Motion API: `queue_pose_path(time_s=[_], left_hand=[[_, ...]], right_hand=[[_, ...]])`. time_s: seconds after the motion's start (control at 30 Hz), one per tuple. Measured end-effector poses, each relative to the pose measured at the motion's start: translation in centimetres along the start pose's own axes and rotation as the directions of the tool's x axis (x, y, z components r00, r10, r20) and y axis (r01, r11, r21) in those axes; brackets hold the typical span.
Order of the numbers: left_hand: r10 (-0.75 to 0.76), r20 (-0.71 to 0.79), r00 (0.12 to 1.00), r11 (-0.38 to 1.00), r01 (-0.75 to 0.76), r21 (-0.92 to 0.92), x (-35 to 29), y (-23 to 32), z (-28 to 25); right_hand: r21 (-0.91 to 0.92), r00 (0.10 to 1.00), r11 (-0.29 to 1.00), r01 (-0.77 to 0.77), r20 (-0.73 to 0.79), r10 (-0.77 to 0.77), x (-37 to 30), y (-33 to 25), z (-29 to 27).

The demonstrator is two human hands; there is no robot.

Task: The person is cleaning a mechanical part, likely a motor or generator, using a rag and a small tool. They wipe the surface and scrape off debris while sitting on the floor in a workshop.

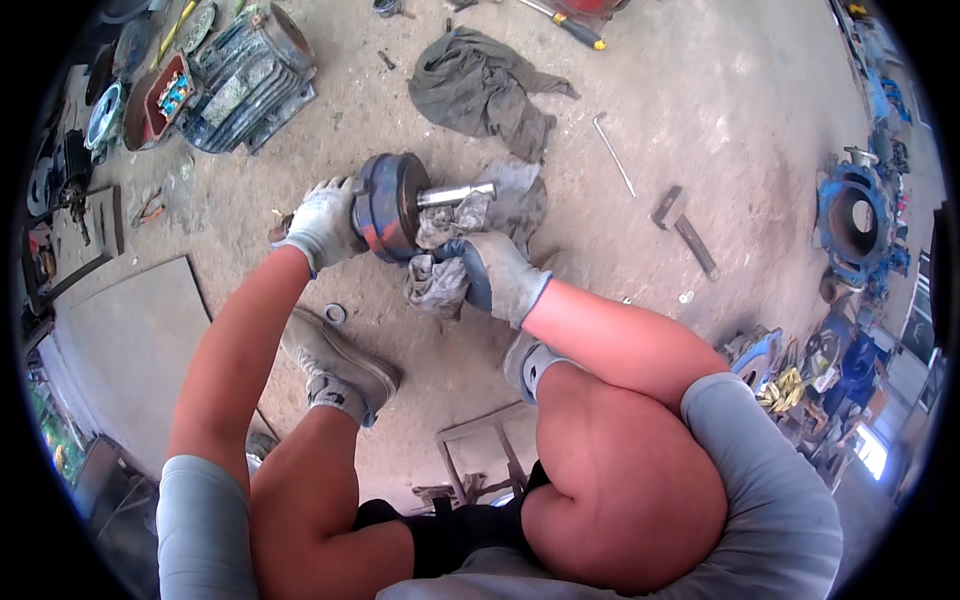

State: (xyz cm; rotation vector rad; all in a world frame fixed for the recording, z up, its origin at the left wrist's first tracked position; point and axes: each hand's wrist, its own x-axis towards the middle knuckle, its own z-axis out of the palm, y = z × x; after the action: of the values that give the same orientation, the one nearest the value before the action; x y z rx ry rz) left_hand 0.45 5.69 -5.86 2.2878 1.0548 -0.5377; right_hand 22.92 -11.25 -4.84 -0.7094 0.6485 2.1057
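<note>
Two knit gloves, left hand fingers gripping round steel rotor, right hand fingers clutching crumpled rag

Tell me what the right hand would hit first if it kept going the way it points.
The right hand points up and to the left, its fingers on a grey rag. Straight on, it would probably press through the rag into the rotor lying just beyond, held by the left hand. Depth is hard to judge.

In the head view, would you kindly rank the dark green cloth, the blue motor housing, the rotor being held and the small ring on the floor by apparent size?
1. and 2. Dark green cloth and blue motor housing: they look alike, unranked.
3. Rotor, gripped by the left hand.
4. Small ring, by far the smallest.
</note>
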Motion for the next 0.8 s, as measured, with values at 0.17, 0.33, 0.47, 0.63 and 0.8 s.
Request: queue_pose_path(time_s=[0.17, 0.33, 0.47, 0.63, 0.8], left_hand=[[-0.006, -0.043, 0.999, 0.999, 0.008, 0.041, 0.4, -1.5, 1.1], [-0.018, 0.013, 1.0, 1.0, 0.018, 0.015, 0.6, -0.4, 0.3], [-0.03, 0.03, 0.999, 0.999, 0.03, 0.017, 0.3, -0.1, -0.6], [-0.022, 0.025, 0.999, 1.0, 0.022, 0.016, -0.1, -1.3, 0.0], [0.02, -0.035, 0.999, 1.0, -0.019, 0.015, 1.7, -0.4, 1.1]], right_hand=[[-0.703, 0.908, 0.7, 0.125, -0.204, -0.366, -2.0, -1.9, -3.3], [-0.869, 0.879, 0.361, 0.338, 0.153, -0.452, -12.2, -9.1, -1.4], [-0.913, 0.636, 0.133, 0.387, 0.16, -0.755, -21.7, -17.6, 3.6], [-0.828, 0.099, -0.344, 0.444, 0.426, -0.899, -24.7, -25.7, 4.8], [-0.816, 0.098, -0.557, -0.155, 0.549, -0.83, -21.0, -31.0, -1.2]])
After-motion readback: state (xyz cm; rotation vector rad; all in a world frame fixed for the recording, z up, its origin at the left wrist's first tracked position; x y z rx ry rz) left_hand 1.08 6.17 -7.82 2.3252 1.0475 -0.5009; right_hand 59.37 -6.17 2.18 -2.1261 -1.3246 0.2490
